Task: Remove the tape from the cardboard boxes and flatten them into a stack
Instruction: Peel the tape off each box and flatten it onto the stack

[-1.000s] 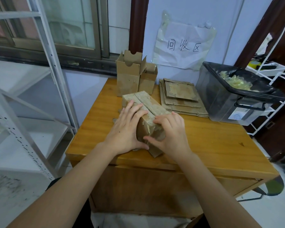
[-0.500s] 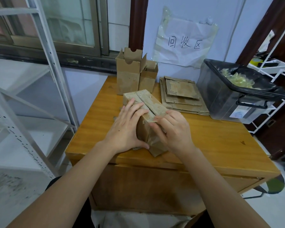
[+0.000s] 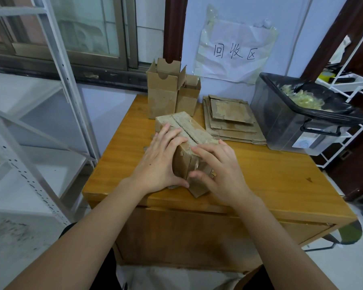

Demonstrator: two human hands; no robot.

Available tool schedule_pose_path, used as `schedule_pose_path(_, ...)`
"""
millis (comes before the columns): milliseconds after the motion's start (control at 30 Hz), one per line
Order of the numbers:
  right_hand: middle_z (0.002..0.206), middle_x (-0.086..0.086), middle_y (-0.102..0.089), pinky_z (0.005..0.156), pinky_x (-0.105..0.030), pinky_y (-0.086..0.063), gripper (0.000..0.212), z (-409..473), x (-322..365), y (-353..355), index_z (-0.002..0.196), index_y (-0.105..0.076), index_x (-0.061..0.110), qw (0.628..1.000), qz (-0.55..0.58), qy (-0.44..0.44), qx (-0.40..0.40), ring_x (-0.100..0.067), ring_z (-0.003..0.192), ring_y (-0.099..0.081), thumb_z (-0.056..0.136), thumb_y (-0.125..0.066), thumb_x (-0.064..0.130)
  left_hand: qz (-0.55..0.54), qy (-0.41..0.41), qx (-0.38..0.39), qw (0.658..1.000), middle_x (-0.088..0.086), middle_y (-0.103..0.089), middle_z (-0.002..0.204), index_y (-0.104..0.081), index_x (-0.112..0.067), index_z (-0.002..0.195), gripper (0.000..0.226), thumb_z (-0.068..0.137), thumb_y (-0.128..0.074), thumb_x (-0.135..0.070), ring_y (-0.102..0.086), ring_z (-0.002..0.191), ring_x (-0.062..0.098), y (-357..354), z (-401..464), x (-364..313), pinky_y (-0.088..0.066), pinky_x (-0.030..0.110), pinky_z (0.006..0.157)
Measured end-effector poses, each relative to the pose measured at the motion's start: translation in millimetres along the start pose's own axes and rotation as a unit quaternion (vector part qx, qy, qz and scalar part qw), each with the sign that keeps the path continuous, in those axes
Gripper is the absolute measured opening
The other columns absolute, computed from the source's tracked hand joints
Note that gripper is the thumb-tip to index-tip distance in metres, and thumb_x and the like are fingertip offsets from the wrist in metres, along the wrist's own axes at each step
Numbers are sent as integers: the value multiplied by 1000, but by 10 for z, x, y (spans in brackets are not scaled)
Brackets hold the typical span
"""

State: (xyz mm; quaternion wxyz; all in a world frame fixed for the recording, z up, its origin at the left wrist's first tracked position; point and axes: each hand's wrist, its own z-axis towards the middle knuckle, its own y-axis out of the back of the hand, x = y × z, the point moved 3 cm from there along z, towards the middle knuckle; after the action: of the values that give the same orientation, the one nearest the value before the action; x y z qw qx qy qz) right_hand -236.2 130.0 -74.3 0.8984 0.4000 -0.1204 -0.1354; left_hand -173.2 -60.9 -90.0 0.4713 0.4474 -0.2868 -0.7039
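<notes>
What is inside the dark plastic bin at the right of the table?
The bin has a black bag lining holding crumpled yellowish tape. Anything deeper is hidden.

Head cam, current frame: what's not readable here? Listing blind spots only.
- Near end of the cardboard box: mostly covered by the left hand and right hand; whether tape is still stuck there is unclear.
- Two open boxes at the back: their insides face away from the camera.
- Black-lined bin: right side cut by the frame edge; its label is too small to read.

Cardboard boxes still standing or whole: three – one taped box lying, two open upright boxes
Flattened cardboard stack: one
Bins: one
Hands: two
</notes>
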Motion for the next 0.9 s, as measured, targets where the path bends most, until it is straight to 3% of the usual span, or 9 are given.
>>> schedule_pose_path(200,121,0,-64,117,-49,-31,63,23,10,-65,125,-68,16,999,-33,-20,-31,-23,117,-58,80,-79,58,1,-1,-1,1000,-5,-13,169,-26,-28,156,123,58,-86,-74,12,159,14,11,-3,-12,-17,60,127)
schedule_pose_path(567,103,1,-76,98,-45,-49,19,121,-6,-84,100,-78,11,989,-23,36,-138,-20,93,-69,94,-73,29,19,-2,3,1000,-5,-14,168,-27,-28,154,124,56,-86,-74,11,159,14,1,6,-1,-17,58,127)
schedule_pose_path(767,112,2,-72,106,-48,-41,24,61,-10,-69,112,-76,14,996,22,-6,-92,-20,107,-63,102,-61,30,15,-6,-2,1000,-4,-15,169,-28,-28,155,124,56,-87,-74,10,160,16,-10,6,14,-19,59,126)
schedule_pose_path(900,119,0,-67,114,-48,-36,49,22,-15,-66,118,-72,14,999,4,-18,-51,-21,115,-60,90,-70,53,3,-8,-6,1000,-4,-15,169,-28,-27,155,122,58,-86,-74,10,160,16,-8,1,11,-19,61,126)
